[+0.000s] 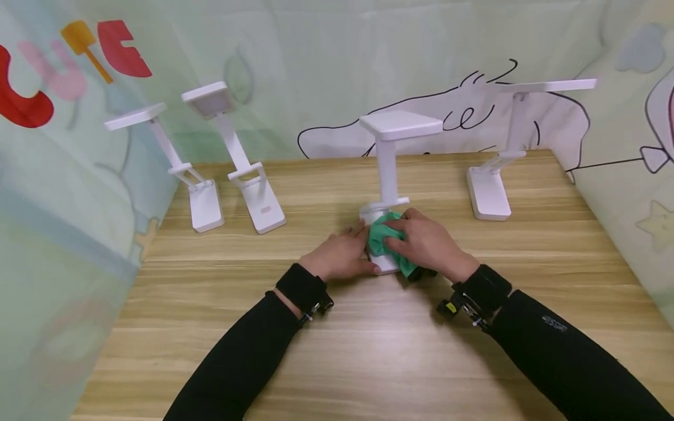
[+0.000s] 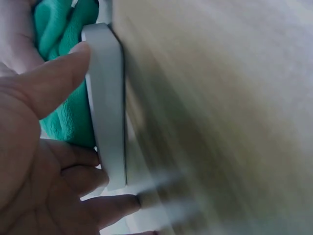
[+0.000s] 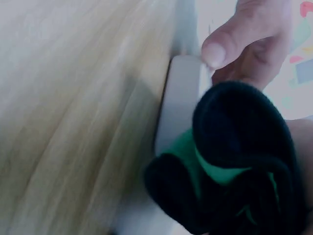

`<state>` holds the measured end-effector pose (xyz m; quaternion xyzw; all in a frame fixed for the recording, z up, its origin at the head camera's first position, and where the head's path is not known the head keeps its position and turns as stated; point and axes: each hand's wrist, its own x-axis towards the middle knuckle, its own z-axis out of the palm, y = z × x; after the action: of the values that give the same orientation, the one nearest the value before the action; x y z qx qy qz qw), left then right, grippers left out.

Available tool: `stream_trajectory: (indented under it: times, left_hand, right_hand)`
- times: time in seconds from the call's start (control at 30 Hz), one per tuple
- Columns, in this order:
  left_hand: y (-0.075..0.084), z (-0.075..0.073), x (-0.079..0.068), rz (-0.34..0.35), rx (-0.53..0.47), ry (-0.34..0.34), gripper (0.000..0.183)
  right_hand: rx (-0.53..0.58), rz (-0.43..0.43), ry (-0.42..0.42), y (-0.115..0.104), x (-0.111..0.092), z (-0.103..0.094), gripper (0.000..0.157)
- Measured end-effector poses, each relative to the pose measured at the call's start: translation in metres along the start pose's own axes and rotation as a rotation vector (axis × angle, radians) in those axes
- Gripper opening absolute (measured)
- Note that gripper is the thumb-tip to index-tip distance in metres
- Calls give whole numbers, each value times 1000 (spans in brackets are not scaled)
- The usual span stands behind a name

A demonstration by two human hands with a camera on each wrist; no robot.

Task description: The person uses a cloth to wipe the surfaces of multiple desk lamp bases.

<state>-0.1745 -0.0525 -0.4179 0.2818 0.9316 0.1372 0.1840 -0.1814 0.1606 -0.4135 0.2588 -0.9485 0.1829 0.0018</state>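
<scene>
A white desk lamp stands upright near the middle of the wooden table, its square head raised on a stem. My left hand holds the lamp's base from the left, thumb at the near end and fingers along the side. In the left wrist view, the thumb and fingertips lie against the base. Bunched in my right hand, a green cloth lies over the top of the base. Its dark folded edge hangs at the near right, hiding part of the base in the right wrist view.
Two more white desk lamps stand at the back left, and another white lamp at the back right. Behind the wooden table hangs a printed fabric backdrop, which also covers both sides.
</scene>
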Motion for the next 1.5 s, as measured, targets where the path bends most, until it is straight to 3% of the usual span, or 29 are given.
stream_trajectory:
  times: [0.17,0.3,0.4,0.53,0.63,0.7,0.9,1.0,1.23,1.5]
  left_hand:
    - [-1,-2,-2,-14,5,1,96]
    - [-1,-2,-2,-7,-10,-8,93]
    - [-2,-3,-4,-11,-38,-20,91]
    - [-6,-5,-7,-16,-74,-36,90]
    - [-7,-6,-8,-4,-89,-44,90]
    - [-8,-7,-8,5,-95,-47,90]
    - [-11,-7,-7,23,-99,-53,88]
    - [-11,-5,-6,25,-112,-56,88]
    - [-11,-4,-5,27,-102,-49,89]
    - [-9,-5,-5,21,-98,-58,90]
  right_hand:
    - [48,125,3,9,10,5,45]
    - [160,200,-35,10,2,4,44]
    - [224,171,-125,7,-9,-1,41]
    - [320,111,-314,14,-22,-18,38]
    - [349,142,-395,26,-23,-32,40]
    - [295,181,-364,33,-16,-37,41]
    - [30,300,-97,45,17,-22,45]
    - [-29,315,-49,41,26,-10,30]
    - [-76,203,-120,16,9,-9,9]
    - [-113,119,-318,-13,-27,-25,11]
